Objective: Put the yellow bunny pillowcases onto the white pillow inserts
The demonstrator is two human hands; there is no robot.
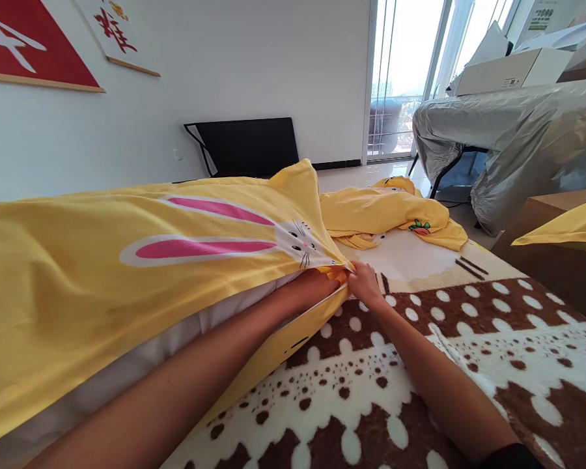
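The yellow cover, printed with a rabbit, is found spread across the near part of the bed, its side gaping toward the wearer and one end gathered to a point at the right hand. A white inner layer is exposed along the gap. The gathered edge is pinched by the right hand, the fingers closed on the cloth; this hold is judged to serve as an anchor by which the edge is drawn taut. The left hand is inserted through the opening, apparently so that the end can be reached from within; its fingers are hidden in the folds, and whether anything is gripped cannot be told. Beneath, a brown-and-white blanket is spread as a soft work surface. Beyond, a second yellow bundle is heaped, presumably set aside from the hands. Farther out, a table is draped in plastic sheeting, probably against dust, with a white box set on top. A black panel is stood by the wall.
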